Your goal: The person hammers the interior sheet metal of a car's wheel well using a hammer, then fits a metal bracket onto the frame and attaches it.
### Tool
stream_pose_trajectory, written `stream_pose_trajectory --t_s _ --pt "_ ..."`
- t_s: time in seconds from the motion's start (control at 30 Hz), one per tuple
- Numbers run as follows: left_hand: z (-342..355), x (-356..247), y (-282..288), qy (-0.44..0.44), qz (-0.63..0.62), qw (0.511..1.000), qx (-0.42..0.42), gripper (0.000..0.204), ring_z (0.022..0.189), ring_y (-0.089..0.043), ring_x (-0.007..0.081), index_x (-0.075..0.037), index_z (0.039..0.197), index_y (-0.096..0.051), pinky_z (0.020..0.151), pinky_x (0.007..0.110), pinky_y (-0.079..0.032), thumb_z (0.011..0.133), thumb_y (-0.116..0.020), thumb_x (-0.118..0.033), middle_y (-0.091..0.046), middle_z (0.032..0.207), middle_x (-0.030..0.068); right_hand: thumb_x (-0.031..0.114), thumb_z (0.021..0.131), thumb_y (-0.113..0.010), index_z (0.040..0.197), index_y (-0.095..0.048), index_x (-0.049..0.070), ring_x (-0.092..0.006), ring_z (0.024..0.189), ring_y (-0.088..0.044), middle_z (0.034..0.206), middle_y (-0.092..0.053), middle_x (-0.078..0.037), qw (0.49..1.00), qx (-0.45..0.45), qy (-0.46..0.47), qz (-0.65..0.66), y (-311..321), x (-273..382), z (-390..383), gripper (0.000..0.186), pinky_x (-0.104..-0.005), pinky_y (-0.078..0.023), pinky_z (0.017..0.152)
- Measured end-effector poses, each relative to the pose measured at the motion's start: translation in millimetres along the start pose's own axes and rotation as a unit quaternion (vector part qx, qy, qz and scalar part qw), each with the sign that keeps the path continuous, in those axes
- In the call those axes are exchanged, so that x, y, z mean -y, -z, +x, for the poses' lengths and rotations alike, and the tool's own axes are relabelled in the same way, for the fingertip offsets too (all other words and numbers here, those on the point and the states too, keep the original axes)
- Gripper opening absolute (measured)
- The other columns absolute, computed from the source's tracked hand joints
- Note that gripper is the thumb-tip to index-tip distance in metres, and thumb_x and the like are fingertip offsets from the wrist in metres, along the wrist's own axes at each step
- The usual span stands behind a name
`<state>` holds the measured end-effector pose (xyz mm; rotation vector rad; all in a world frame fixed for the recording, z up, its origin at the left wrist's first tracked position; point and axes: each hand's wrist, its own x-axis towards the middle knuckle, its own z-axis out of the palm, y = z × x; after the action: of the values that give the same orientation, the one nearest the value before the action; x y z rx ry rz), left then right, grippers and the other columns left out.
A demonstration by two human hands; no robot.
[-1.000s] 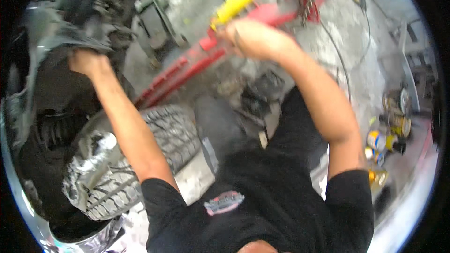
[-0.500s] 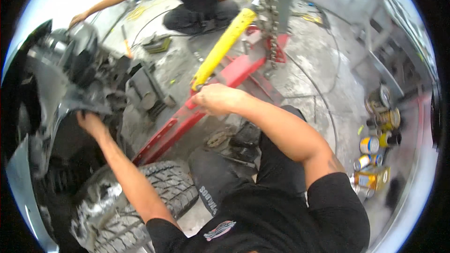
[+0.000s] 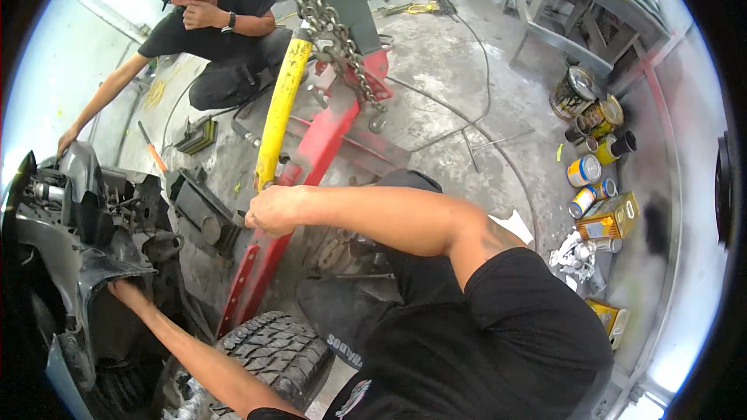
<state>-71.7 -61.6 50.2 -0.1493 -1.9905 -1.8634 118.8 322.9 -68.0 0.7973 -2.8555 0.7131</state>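
My left hand (image 3: 126,294) reaches to the edge of the wheel well in a vehicle's stripped front end (image 3: 58,237); its fingers are hidden behind that edge. My right hand (image 3: 276,210) is closed, knuckles up, over a long red steel beam (image 3: 311,157), just below the lower end of a yellow hydraulic ram (image 3: 282,105). What its fingers close around is hidden underneath. A heavy chain (image 3: 319,15) hangs by the ram's upper end, its hook (image 3: 377,122) low beside the beam. Close to my left forearm lies a treaded tire (image 3: 276,354).
A co-worker (image 3: 222,27) crouches at the upper left, one hand on the vehicle's front. Several paint cans (image 3: 583,171) line the right wall near a metal bench (image 3: 560,27). A black hose (image 3: 498,144) crosses the floor. A dark metal part (image 3: 206,214) lies between vehicle and beam.
The view has swung right and up, bringing the bench and more of the co-worker into sight. Both my hands stay at about the same spots on the vehicle and the beam.
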Motion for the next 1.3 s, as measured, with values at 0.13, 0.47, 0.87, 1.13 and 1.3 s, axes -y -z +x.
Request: stream_pose_trajectory --t_s 0.13,0.47,0.87,1.13,1.3 --pt "-9 -4 0 -0.024 0.068 0.997 0.012 0.042 0.113 -0.058 0.0283 0.006 0.136 -0.055 0.100 0.041 -0.046 0.100 -0.052 -0.016 -0.059 0.133 0.0165 0.013 0.077 -0.065 0.089 -0.069 0.003 -0.0390 0.084 -0.071 0.081 -0.071 -0.018 1.000 -0.009 -0.002 0.020 -3 -3 -1 0.016 -0.0506 -0.056 0.075" --pt "-20 -5 -9 0.011 -0.007 0.998 -0.059 0.056 0.131 -0.051 0.0331 0.004 0.150 -0.042 0.108 0.046 -0.040 0.099 -0.054 -0.014 -0.051 0.148 0.0199 0.015 0.078 -0.066 0.091 -0.069 0.004 -0.0397 0.085 -0.071 0.083 -0.072 -0.018 1.000 0.002 -0.003 -0.006 -3 -11 -2 0.018 -0.0506 -0.055 0.075" --pt "-21 4 -20 -0.084 0.012 0.996 -0.024 0.046 0.119 -0.055 0.0291 0.005 0.141 -0.052 0.106 0.041 -0.043 0.097 -0.052 -0.007 -0.057 0.137 0.0159 0.019 0.080 -0.067 0.093 -0.070 0.006 -0.0400 0.083 -0.071 0.080 -0.072 -0.018 1.000 0.008 -0.010 -0.029 -4 -16 -3 0.019 -0.0502 -0.056 0.073" --pt "-20 -10 11 -0.133 0.149 0.976 -0.083 0.048 0.128 -0.056 0.0364 0.015 0.142 -0.049 0.112 0.044 -0.042 0.099 -0.049 -0.008 -0.053 0.145 0.0291 0.023 0.081 -0.069 0.093 -0.070 0.008 -0.0373 0.085 -0.072 0.085 -0.072 -0.018 0.999 0.017 0.033 -0.019 -14 -6 6 0.019 -0.0498 -0.056 0.074" --pt "-36 -14 -30 -0.009 -0.016 0.992 -0.123 0.029 0.102 -0.068 0.0326 0.003 0.119 -0.068 0.092 0.048 -0.056 0.098 -0.051 -0.007 -0.071 0.116 0.0202 0.020 0.090 -0.064 0.116 -0.071 0.016 -0.0358 0.094 -0.072 0.097 -0.074 -0.015 0.990 0.119 -0.074 -0.012 -4 -6 9 0.027 -0.0504 -0.058 0.081"
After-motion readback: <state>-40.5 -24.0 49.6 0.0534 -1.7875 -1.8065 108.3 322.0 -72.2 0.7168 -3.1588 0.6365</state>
